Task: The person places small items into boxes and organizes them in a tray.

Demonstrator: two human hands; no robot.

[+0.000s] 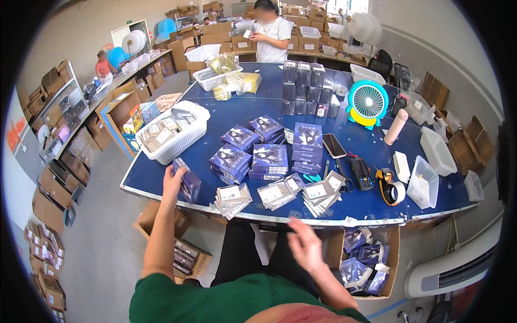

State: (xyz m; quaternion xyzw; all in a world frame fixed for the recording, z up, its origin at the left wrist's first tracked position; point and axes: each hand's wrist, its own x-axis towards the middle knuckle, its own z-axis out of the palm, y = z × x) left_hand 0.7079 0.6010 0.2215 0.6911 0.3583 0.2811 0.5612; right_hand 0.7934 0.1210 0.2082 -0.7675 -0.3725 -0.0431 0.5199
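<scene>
My left hand (173, 183) grips a dark purple printed box (190, 186) by its upper end, at the table's front left edge. Nothing is in my right hand (305, 245), held with fingers apart over my lap, just short of the table edge. Stacks of flat illustrated boxes (270, 158) stand in the middle, with a taller stack (307, 141) beside them. Along the front edge lie three piles of clear-sleeved packets: a left pile (233, 198), a middle pile (276, 193) and a right pile (322, 194).
A white basket (177, 147) of packets stands left. To the right lie a phone (334, 145), scissors (346, 181), a handheld scanner (362, 173) and a tape dispenser (389, 187). A fan (367, 103) stands behind. Below, a carton (391, 274) holds printed boxes. Across the table stands a person (272, 36).
</scene>
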